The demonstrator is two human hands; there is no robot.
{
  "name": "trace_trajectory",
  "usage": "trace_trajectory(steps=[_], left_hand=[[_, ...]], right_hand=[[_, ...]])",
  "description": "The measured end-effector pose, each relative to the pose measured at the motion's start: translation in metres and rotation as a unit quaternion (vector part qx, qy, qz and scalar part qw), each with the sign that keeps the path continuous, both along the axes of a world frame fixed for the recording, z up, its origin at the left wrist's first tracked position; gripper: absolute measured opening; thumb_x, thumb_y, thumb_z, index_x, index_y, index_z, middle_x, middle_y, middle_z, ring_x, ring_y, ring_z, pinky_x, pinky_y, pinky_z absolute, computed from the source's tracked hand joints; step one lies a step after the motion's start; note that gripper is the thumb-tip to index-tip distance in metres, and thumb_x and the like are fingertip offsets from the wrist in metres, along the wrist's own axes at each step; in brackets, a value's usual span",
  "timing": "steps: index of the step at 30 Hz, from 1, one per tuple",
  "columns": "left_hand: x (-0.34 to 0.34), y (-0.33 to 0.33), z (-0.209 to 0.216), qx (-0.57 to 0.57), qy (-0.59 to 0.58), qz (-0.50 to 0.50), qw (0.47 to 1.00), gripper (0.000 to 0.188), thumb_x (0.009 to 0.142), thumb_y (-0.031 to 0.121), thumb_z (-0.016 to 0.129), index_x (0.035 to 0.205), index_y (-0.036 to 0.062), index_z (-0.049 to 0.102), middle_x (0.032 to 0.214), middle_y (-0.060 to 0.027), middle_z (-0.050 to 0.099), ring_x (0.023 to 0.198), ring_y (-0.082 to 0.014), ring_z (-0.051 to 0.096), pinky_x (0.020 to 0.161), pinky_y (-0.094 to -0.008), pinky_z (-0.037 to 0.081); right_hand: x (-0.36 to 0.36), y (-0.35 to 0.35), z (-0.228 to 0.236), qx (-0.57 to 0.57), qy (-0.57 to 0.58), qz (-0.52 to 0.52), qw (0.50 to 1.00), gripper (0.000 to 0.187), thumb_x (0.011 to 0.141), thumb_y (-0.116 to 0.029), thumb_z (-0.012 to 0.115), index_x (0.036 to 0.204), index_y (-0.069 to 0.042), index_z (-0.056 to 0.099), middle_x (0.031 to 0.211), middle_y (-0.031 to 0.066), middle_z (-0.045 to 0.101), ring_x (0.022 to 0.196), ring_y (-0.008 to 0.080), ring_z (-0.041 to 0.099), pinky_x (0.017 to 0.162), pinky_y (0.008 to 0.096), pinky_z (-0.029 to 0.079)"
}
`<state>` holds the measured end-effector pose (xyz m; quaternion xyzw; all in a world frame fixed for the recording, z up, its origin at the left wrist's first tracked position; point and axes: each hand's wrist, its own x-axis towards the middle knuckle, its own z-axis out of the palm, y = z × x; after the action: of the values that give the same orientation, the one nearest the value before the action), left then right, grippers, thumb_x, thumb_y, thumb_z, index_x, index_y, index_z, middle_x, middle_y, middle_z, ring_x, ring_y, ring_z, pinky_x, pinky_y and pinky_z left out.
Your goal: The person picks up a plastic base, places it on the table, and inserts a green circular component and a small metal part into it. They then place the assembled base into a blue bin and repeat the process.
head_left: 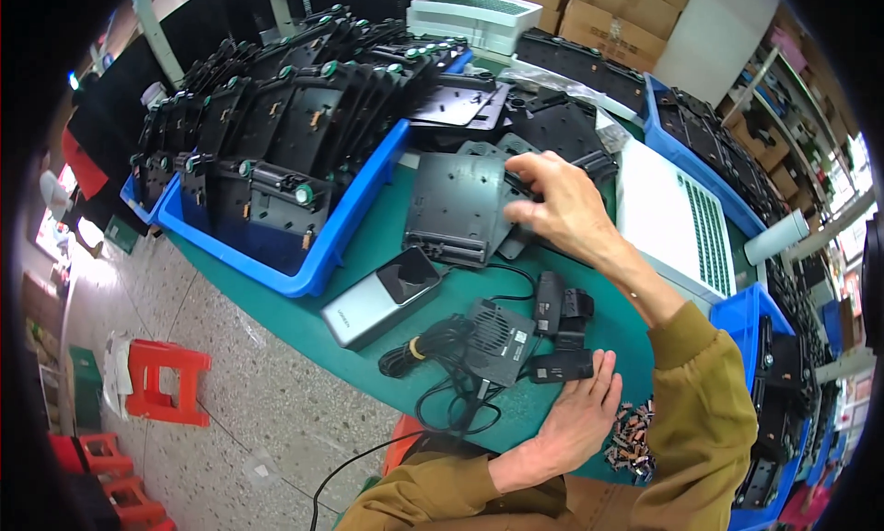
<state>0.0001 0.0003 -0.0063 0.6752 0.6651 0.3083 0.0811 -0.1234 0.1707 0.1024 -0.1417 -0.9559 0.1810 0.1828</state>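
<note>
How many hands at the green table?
2: left hand, beside the pile of small metal parts; right hand, by the flat black plate. No others visible.

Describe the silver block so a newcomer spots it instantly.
At the left of the green tabletop, find the large blue bin crammed with black panels. Between its near corner and the coiled black cable lies a chunky rectangular block. Its silver body with a glossy black end sets it apart from the dark cable.
</note>
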Motion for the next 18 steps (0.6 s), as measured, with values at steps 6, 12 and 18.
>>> trace_trajectory(steps=[6,12,18], left_hand=[[0.002,0.001,-0.003,0.021,-0.045,0.005,0.999,0.054,0.083,0.01,0.056,0.13,-0.0134,0.046,0.145,-0.0325,0.033,0.138,-0.0444,0.03,0.111,-0.052,0.028],[0.001,0.001,-0.006,0.055,-0.038,0.027,0.997,0.05,0.082,0.01,0.055,0.125,-0.0142,0.05,0.141,-0.0318,0.038,0.136,-0.0448,0.033,0.111,-0.0508,0.03],[0.002,0.0,-0.001,0.064,-0.038,0.024,0.997,0.046,0.078,0.009,0.057,0.118,-0.0141,0.055,0.129,-0.0286,0.047,0.131,-0.0435,0.039,0.108,-0.0488,0.033]], right_hand=[[-0.015,-0.028,-0.013,0.144,-0.074,0.21,0.964,0.052,0.058,-0.007,0.082,0.107,-0.006,0.064,0.104,0.01,0.056,0.101,0.0302,0.054,0.085,0.0407,0.047],[-0.014,-0.046,-0.022,0.196,-0.013,0.184,0.963,0.02,0.067,-0.004,0.069,0.086,-0.003,0.066,0.1,0.011,0.055,0.099,0.0295,0.054,0.077,0.0408,0.045],[-0.012,-0.055,-0.032,0.215,-0.052,0.104,0.97,0.032,0.063,-0.002,0.072,0.093,-0.001,0.06,0.095,0.0135,0.054,0.092,0.0304,0.056,0.075,0.0404,0.05]])
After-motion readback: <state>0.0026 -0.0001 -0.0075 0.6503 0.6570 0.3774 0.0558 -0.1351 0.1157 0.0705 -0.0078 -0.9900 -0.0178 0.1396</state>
